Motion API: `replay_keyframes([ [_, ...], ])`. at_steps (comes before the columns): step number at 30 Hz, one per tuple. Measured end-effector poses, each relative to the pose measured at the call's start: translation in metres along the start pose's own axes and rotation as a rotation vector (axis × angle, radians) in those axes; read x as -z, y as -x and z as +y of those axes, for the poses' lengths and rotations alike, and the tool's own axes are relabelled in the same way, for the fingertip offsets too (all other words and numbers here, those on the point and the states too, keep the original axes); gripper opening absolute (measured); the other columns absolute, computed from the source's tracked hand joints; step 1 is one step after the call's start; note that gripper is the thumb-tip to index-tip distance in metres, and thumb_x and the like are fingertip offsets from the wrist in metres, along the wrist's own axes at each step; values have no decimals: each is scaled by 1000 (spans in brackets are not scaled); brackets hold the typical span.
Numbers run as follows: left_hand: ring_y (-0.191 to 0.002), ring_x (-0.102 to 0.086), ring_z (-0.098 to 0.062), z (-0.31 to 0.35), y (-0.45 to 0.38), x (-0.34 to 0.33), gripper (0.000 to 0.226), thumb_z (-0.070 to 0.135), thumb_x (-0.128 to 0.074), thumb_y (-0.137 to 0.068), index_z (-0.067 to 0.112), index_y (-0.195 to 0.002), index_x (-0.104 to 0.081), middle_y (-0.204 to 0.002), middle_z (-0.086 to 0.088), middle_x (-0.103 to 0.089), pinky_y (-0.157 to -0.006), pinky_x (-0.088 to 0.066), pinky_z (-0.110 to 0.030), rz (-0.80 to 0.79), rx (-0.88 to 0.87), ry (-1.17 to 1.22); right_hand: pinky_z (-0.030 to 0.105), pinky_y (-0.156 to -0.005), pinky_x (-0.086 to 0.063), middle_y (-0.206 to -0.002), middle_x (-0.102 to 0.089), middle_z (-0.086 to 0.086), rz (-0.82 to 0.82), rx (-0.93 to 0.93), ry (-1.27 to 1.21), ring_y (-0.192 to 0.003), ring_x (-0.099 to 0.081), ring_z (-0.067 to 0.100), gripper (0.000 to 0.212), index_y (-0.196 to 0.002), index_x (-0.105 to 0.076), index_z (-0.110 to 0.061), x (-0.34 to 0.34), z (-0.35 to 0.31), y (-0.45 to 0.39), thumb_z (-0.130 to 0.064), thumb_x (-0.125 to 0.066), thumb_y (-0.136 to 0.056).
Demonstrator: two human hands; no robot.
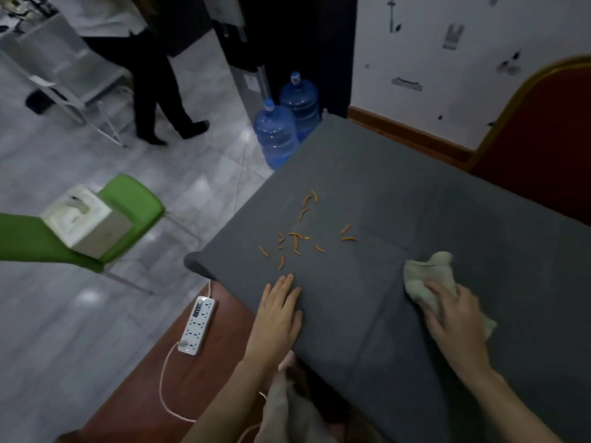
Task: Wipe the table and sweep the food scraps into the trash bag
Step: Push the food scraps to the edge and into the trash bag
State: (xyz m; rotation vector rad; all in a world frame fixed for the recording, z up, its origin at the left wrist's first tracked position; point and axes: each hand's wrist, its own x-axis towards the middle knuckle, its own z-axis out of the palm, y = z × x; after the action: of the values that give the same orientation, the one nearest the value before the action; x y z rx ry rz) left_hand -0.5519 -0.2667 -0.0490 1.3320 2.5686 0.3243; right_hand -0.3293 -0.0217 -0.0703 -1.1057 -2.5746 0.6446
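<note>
Several small orange food scraps [297,235] lie scattered on the grey cloth-covered table [415,199], toward its left half. My left hand [278,318] rests flat on the cloth just below the scraps, fingers together and holding nothing. My right hand [454,318] presses a crumpled pale cloth rag [425,276] onto the table to the right of the scraps. A pale, thin bag-like sheet [281,407] hangs at the table's near edge under my left forearm; I cannot tell if it is the trash bag.
A white power strip [198,324] with its cable lies on a brown surface left of the table. A green chair [128,212] holds a white box [86,219]. Two blue water jugs [278,135] stand by the table's far corner. A person walks at top left. A red chair [550,148] stands at right.
</note>
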Motion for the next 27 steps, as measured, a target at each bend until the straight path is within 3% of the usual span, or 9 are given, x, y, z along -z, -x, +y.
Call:
replay_keyframes([
  [6, -135, -42, -33, -69, -30, 30, 37, 15, -58, -89, 3, -124, -58, -143, -18, -48, -117, -20, -46, 81, 6, 28, 42, -84, -46, -113, -56, 14, -90, 126, -28, -96, -52, 31, 51, -122, -62, -18, -45, -82, -11, -13, -79, -75],
  [10, -135, -42, -32, -111, -58, 39, 36, 16, -56, -90, 3, -124, -58, -143, -17, -47, -118, -19, -43, 96, 0, 73, 43, -72, -49, -106, -59, 18, -62, 86, 70, -85, -58, 35, 70, -121, -58, -24, -35, -75, 6, -4, -87, -61],
  [13, -137, -39, -32, -134, -85, 39, 36, 17, -55, -92, 3, -126, -57, -144, -16, -46, -119, -18, -43, 74, -40, 97, 52, -67, -52, -97, -60, 26, 45, -63, 133, -77, -59, 44, 78, -118, -54, -23, -27, -67, 14, 3, -90, -54],
  [16, -140, -34, -27, -148, -116, 39, 39, 21, -54, -95, 5, -131, -53, -147, -13, -42, -120, -17, -43, 54, -114, 70, 53, -69, -52, -93, -56, 30, 177, -269, 177, -77, -57, 46, 59, -116, -63, -13, -26, -65, 16, -7, -88, -63],
  [19, -140, -34, -28, -155, -143, 38, 42, 24, -51, -96, 5, -133, -50, -148, -13, -41, -120, -20, -44, 37, -178, 39, 48, -73, -48, -95, -52, 28, 230, -440, 169, -85, -52, 43, 45, -120, -60, -10, -30, -71, 1, -12, -77, -79],
  [27, -144, -27, -21, -161, -149, 25, 50, 33, -33, -98, 9, -141, -42, -153, -8, -35, -121, -11, -38, 60, -196, 51, 46, -80, -44, -101, -51, 26, 287, -391, 191, -89, -50, 40, 37, -119, -57, -7, -53, -86, -80, -18, -68, -85],
])
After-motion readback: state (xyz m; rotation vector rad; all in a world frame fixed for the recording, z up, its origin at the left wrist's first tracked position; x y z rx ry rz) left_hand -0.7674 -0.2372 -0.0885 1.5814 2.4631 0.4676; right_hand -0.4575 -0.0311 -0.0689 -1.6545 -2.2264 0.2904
